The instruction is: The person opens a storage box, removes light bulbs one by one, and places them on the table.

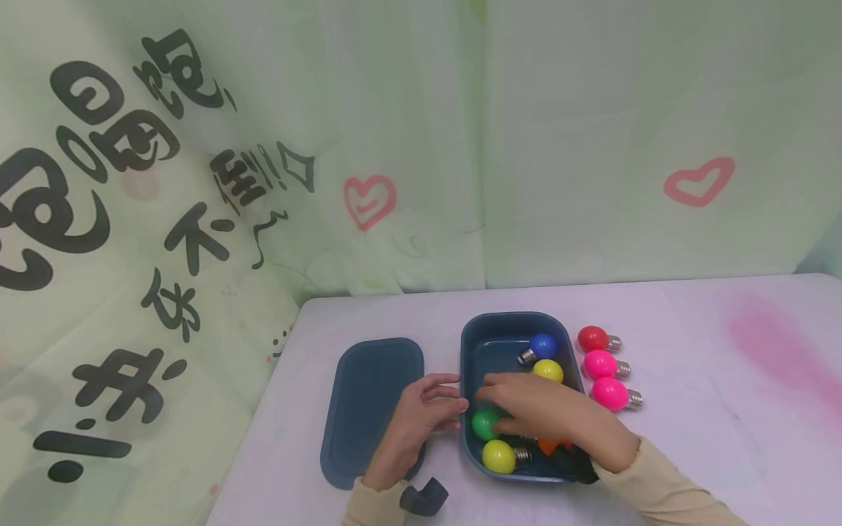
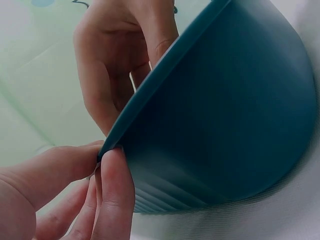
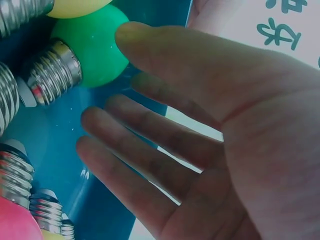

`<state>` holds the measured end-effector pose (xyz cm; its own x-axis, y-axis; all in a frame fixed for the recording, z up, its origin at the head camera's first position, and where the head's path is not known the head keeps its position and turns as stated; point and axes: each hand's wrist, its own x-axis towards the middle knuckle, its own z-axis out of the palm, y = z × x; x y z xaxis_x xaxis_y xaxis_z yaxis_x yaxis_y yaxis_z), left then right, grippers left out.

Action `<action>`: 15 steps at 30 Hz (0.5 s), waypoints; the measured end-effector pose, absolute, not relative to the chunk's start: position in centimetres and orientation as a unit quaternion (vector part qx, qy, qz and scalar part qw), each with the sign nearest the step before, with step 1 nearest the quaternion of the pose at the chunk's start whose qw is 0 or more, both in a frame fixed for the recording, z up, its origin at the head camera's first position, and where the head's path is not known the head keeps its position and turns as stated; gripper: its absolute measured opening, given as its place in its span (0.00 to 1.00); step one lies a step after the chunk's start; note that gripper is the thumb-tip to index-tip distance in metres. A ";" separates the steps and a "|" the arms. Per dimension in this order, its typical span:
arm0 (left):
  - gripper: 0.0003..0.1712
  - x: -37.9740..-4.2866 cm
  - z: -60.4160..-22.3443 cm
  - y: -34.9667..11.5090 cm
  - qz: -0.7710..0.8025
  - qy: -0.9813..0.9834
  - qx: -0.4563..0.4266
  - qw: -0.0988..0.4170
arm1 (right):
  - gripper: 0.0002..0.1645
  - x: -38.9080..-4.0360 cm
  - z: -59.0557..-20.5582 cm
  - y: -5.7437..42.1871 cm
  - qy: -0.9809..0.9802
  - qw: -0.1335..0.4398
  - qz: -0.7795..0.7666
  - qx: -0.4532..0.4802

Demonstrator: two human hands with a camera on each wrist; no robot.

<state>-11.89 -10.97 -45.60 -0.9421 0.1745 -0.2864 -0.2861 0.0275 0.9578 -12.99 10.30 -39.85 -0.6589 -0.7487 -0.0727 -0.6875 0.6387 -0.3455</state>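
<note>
A dark blue plastic box (image 1: pixel 490 336) holds several coloured light bulbs with silver screw bases. My left hand (image 1: pixel 427 409) pinches the box's left rim between thumb and forefinger, seen closely in the left wrist view. Inside the box, my right hand (image 1: pixel 529 400) reaches in with its fingers extended and spread. Its thumb overlaps the green bulb (image 3: pixel 95 47) in the right wrist view. A yellow bulb (image 1: pixel 498 456) lies nearest the front; another yellow bulb (image 1: pixel 548 370) and a blue bulb (image 1: pixel 543 345) lie farther back. The right forearm partly hides an orange bulb (image 1: pixel 551 445).
Right of the box lie a red bulb (image 1: pixel 593 338) and two pink bulbs (image 1: pixel 609 393) in a column. A flat dark blue lid (image 1: pixel 368 402) rests left of the box, partly under the left arm. Behind the white table (image 1: pixel 684 329) hangs a pale green curtain (image 1: pixel 559 146).
</note>
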 end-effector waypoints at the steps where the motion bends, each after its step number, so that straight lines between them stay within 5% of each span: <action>1: 0.27 -11.9 -45.6 -11.0 0.696 0.697 -0.040 0.166 | 0.24 -13.0 -39.9 10.2 0.900 0.109 -0.145 -0.396; 15: 0.27 -12.0 -45.8 -11.1 0.699 0.693 -0.037 0.170 | 0.25 -13.5 -40.5 9.5 0.906 0.153 -0.149 -0.366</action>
